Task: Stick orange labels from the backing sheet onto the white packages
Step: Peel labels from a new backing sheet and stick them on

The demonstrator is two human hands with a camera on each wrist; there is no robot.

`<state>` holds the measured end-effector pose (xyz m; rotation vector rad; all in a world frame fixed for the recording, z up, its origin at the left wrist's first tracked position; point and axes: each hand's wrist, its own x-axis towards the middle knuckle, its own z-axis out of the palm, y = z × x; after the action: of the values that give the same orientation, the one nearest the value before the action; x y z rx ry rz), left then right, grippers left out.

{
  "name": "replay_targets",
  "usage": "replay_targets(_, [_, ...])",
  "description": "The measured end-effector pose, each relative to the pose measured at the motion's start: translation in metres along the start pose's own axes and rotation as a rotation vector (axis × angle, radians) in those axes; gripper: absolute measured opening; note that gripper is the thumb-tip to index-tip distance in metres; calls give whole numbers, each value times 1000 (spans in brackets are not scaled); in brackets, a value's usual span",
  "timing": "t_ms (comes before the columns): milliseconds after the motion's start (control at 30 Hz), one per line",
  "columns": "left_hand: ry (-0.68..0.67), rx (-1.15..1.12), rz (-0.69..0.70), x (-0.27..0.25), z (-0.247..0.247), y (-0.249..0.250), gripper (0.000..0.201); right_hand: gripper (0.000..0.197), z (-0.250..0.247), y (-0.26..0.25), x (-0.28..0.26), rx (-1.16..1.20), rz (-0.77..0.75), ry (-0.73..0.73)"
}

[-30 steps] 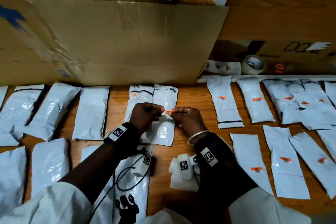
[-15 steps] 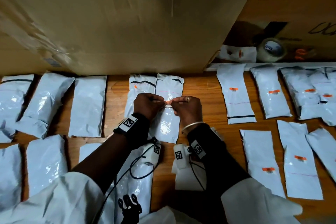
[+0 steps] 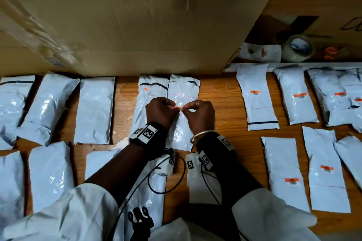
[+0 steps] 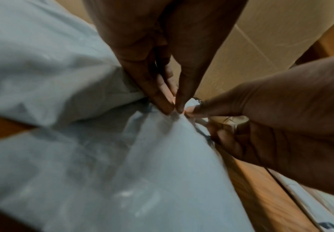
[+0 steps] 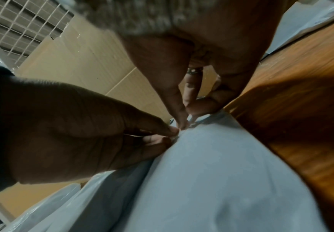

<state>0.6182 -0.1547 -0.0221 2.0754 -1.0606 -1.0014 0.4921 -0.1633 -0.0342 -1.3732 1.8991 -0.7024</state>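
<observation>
One orange label (image 3: 177,107) in play right now, pinched between both hands just above the middle white package (image 3: 181,123). Left hand (image 3: 159,111) has thumb & forefinger closed on one end, right hand (image 3: 198,113) does the same on the other end, fingertips nearly touching. Wrist views show the tips right down at the package's skin, but it's too blurred to tell if the label is stuck yet or only lowered onto it. Backing sheet: can't pick it out for sure in any view.

Progress, approx: right side of the table (image 3: 221,103) looks mostly done. Labelled package (image 3: 256,100) carries an orange tag, so do its neighbours further right & the two in the near-right row. The package next to the hands (image 3: 150,103) shows a small orange corner near its top, prob. a label, but mostly hidden by the left hand.

Left side is the backlog. Bare package (image 3: 94,111) has no orange showing, nor do the ones beyond it or the near-left row. A few more lie under the forearms, can't judge those.

So roughly half labelled, I'd say, w/ this one mid-application and the whole left group to go.

Behind it all: big cardboard box (image 3: 137,25), and a tape roll (image 3: 298,48) at back right.
</observation>
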Motion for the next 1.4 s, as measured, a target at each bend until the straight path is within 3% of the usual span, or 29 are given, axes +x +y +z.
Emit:
replay_targets(233, [37, 86, -28, -3, -1, -6, 6, 20, -11, 2, 11, 38, 147, -64])
replay_targets(433, [49, 66, 18, -2, 0, -9, 17, 34, -7, 5, 11, 60, 159, -20])
replay_targets(700, [92, 134, 34, -6, 2, -11, 38, 22, -19, 14, 13, 91, 115, 13])
replay_targets(833, [64, 97, -4, -13, 9, -7, 52, 39, -19, 18, 8, 102, 62, 44])
replay_targets(1033, [60, 113, -9, -17, 15, -7, 37, 29, -26, 24, 10, 130, 84, 68])
replay_targets(1133, [48, 125, -22, -16, 18, -6, 38, 39, -32, 27, 9, 127, 75, 48])
replay_targets(1233, [16, 103, -33, -16, 27, -1, 39, 37, -39, 29, 11, 153, 96, 44])
replay_targets(1400, [-49, -45, -29, -13, 48, 22, 32, 27, -70, 39, 28, 202, 106, 153])
